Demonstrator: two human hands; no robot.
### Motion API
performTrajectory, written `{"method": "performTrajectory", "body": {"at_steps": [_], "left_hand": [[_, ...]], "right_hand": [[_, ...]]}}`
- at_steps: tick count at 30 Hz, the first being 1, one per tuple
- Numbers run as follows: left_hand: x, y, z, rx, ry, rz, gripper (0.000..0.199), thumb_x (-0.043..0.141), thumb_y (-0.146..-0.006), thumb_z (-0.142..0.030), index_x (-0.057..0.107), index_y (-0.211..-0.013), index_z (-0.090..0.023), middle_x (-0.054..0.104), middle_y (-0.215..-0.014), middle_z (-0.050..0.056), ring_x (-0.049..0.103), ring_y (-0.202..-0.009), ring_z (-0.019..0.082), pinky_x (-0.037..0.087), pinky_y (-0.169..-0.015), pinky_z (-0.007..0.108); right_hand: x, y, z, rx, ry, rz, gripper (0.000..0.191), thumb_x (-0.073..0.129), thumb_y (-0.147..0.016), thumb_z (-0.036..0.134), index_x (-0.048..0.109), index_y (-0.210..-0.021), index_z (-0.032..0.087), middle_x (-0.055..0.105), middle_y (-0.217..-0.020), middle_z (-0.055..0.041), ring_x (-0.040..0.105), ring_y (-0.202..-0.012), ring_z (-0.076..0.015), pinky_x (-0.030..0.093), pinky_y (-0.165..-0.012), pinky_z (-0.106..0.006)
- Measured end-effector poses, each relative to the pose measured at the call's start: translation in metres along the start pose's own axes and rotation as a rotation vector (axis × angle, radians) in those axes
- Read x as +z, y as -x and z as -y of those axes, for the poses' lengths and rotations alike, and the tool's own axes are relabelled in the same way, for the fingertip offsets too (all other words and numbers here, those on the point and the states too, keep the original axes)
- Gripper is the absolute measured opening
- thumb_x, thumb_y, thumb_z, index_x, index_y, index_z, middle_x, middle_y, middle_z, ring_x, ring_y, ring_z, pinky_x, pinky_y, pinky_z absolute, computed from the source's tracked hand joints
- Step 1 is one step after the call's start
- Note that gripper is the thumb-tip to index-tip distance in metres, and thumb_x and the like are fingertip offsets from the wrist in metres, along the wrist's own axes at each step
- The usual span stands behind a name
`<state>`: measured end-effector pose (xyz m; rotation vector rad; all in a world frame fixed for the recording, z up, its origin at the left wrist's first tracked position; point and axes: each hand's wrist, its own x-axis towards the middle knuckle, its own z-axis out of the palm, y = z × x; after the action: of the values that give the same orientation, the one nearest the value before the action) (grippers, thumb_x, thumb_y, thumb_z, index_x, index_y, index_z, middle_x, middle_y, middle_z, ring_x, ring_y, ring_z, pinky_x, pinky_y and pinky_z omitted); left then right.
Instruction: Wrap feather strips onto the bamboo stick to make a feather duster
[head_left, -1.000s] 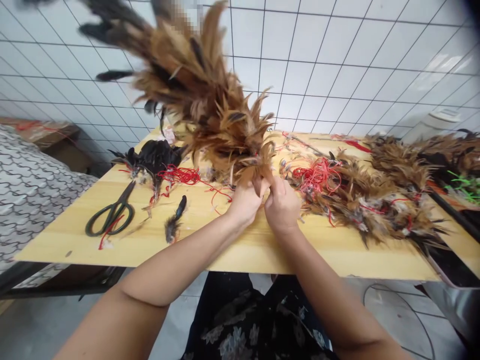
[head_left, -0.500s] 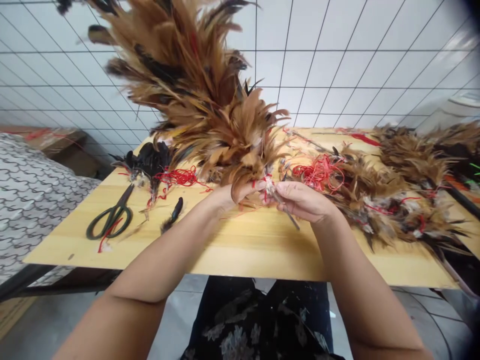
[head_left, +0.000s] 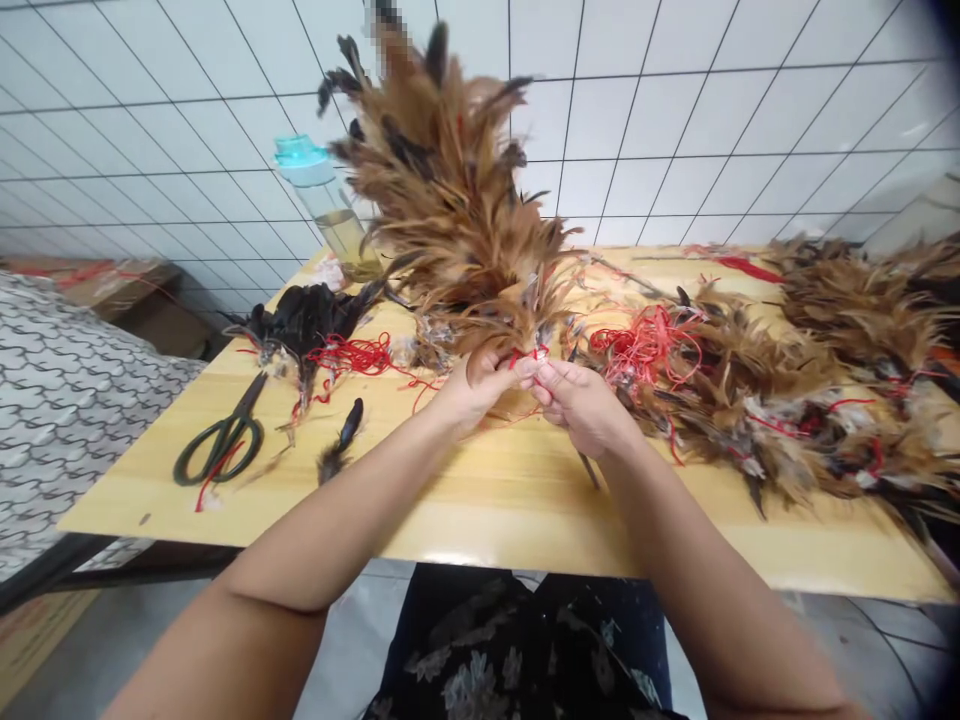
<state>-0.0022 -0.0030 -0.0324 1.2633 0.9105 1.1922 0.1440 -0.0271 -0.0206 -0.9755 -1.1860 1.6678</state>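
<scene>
One feather bundle [head_left: 465,215], base [head_left: 541,354] between fingers [head_left: 568,388]

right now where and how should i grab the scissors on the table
Probably by the handle loops of the scissors, from the near side: they lie closest to the camera, while the blades point away toward the black feathers. A red strand crosses one loop.
</scene>
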Motion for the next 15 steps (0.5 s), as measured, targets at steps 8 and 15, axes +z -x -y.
{"method": "performTrajectory", "body": {"at_steps": [8,15], "left_hand": [[0.026,0.008,-0.007,0.013,0.062,-0.107,0.025,0.076,-0.069,-0.036,0.066,-0.077,-0.015,0.066,-0.076,0.002,0.060,-0.077,0.015,0.046,-0.079,0.027],[0.029,0.010,0.000,0.130,-0.136,-0.296,0.020,0.070,-0.073,-0.029,0.056,-0.073,-0.015,0.054,-0.067,-0.004,0.049,-0.064,0.009,0.040,-0.066,0.022]], "right_hand": [[-0.002,0.000,-0.011,-0.335,0.595,-0.368,0.030,0.047,-0.085,0.040,0.049,-0.062,0.021,0.047,-0.056,0.0019,0.042,-0.056,-0.0128,0.032,-0.057,-0.027],[0.010,0.003,-0.012,-0.410,0.632,-0.479,0.031,0.045,-0.087,0.037,0.046,-0.061,0.021,0.048,-0.057,0.0015,0.044,-0.060,-0.0140,0.034,-0.061,-0.027]]}}
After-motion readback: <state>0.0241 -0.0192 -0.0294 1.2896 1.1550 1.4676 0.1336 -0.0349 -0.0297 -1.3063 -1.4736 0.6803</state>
